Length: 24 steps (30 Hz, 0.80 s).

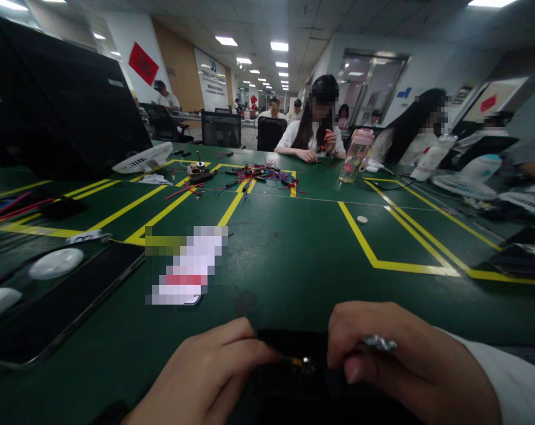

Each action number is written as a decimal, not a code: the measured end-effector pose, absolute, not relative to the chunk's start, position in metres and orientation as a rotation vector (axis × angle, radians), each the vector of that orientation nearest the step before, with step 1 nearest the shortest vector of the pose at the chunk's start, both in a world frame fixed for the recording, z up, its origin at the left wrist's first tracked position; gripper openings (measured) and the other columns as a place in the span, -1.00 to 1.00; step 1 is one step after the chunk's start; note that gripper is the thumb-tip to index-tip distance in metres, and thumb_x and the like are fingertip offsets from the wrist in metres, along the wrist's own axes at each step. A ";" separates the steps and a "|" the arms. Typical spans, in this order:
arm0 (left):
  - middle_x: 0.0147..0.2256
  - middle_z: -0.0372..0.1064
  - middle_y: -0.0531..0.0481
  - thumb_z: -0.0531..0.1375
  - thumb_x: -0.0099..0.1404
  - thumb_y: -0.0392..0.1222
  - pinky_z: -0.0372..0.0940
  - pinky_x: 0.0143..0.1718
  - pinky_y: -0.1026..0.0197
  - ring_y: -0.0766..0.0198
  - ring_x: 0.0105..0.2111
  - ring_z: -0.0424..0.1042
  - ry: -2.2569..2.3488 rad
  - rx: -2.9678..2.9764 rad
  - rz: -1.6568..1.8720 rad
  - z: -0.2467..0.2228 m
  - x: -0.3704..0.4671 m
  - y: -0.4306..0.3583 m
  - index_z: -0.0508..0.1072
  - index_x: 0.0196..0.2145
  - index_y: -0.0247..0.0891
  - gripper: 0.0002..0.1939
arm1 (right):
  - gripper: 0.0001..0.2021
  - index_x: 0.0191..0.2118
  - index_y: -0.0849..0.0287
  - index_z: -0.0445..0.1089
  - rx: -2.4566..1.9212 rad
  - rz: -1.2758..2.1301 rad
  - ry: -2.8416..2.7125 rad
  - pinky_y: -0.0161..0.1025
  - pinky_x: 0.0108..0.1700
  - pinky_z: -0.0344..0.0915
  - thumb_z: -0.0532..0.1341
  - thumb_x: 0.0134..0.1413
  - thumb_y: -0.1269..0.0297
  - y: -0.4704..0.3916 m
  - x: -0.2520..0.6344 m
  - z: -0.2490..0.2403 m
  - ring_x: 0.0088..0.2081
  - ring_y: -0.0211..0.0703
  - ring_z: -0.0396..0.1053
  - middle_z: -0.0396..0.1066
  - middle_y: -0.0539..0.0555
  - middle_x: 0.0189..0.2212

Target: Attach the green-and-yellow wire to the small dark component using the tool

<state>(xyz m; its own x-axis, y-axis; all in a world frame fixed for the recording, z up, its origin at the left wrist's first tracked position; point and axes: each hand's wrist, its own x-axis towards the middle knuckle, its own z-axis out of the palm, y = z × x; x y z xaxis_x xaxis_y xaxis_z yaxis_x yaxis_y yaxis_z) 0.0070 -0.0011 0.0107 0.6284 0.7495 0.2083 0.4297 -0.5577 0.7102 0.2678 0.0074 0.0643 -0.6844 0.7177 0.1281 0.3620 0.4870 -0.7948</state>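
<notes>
Observed well short of wire pile [267, 172]: shiny part [306, 361] between left hand [209, 369], hold unclear, and right hand [409, 363], curled around metal tool [381, 342]. Noted under pile: green table [285, 254], yellow tape [354, 230]. Beyond pile: seated people [309, 141], ceiling lights [279, 46].

We log a dark green surface [285, 254], yellow-taped; on it: tangled red-and-blue wires [267, 172], clear pink-lidded bottle [354, 158], round white disc [361, 219].

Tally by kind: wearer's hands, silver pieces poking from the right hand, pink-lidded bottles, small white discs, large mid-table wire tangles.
Left hand and right hand: 2
Silver piece: 1
Pink-lidded bottle: 1
Small white disc: 1
Large wire tangle: 1
Total: 6
</notes>
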 end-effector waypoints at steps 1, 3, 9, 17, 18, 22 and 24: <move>-0.18 0.44 0.05 0.00 0.38 -0.32 0.36 -0.19 0.33 0.24 -0.17 0.45 0.932 2.247 0.712 0.011 0.008 -0.001 0.44 -0.03 0.03 -0.64 | -0.90 -0.32 0.13 0.36 -0.919 1.042 -2.266 -0.39 -0.38 0.18 0.17 0.25 0.35 0.007 0.269 0.065 -0.43 -0.30 0.29 0.34 -0.09 -0.46; -0.23 0.45 0.05 0.02 0.38 -0.28 0.37 -0.23 0.33 0.24 -0.21 0.46 0.966 2.281 0.776 0.012 0.009 0.000 0.47 -0.06 0.02 -0.68 | -0.90 -0.33 0.11 0.33 -0.967 0.990 -2.235 -0.41 -0.41 0.18 0.18 0.25 0.31 0.007 0.269 0.066 -0.46 -0.32 0.28 0.33 -0.12 -0.48; -0.25 0.46 0.05 0.03 0.37 -0.26 0.38 -0.25 0.33 0.24 -0.24 0.47 0.986 2.305 0.806 0.011 0.007 0.000 0.47 -0.09 0.01 -0.71 | -0.89 -0.36 0.09 0.34 -1.058 0.955 -2.260 -0.41 -0.46 0.14 0.25 0.17 0.26 0.005 0.265 0.060 -0.51 -0.33 0.24 0.33 -0.14 -0.51; -0.01 0.33 0.16 -0.09 0.41 -0.43 0.26 -0.06 0.35 0.35 -0.05 0.36 0.880 2.162 0.533 0.009 0.003 -0.002 0.32 0.06 0.10 -0.53 | -0.87 -0.38 0.11 0.33 -1.051 0.936 -2.306 -0.41 -0.43 0.16 0.25 0.18 0.27 0.002 0.260 0.059 -0.48 -0.32 0.27 0.35 -0.12 -0.49; -0.01 0.32 0.16 -0.09 0.41 -0.42 0.25 -0.05 0.35 0.34 -0.03 0.35 0.882 2.160 0.528 0.009 0.003 -0.002 0.32 0.06 0.10 -0.54 | -0.88 -0.37 0.11 0.33 -1.055 0.933 -2.314 -0.41 -0.42 0.16 0.25 0.18 0.28 0.001 0.260 0.059 -0.47 -0.32 0.28 0.36 -0.12 -0.48; 0.03 0.29 0.16 -0.08 0.42 -0.42 0.23 -0.04 0.36 0.35 -0.02 0.33 0.884 2.156 0.516 0.010 0.002 -0.003 0.31 0.07 0.10 -0.54 | -0.91 -0.35 0.11 0.33 -1.047 0.937 -2.335 -0.39 -0.37 0.19 0.19 0.20 0.37 0.000 0.260 0.059 -0.42 -0.30 0.31 0.38 -0.10 -0.45; 0.03 0.28 0.16 -0.08 0.41 -0.43 0.22 -0.04 0.35 0.35 -0.02 0.33 0.875 2.162 0.526 0.009 0.002 -0.003 0.30 0.07 0.11 -0.53 | -0.90 -0.33 0.11 0.33 -1.004 0.937 -2.353 -0.37 -0.33 0.20 0.15 0.22 0.40 0.001 0.261 0.060 -0.37 -0.27 0.31 0.38 -0.08 -0.42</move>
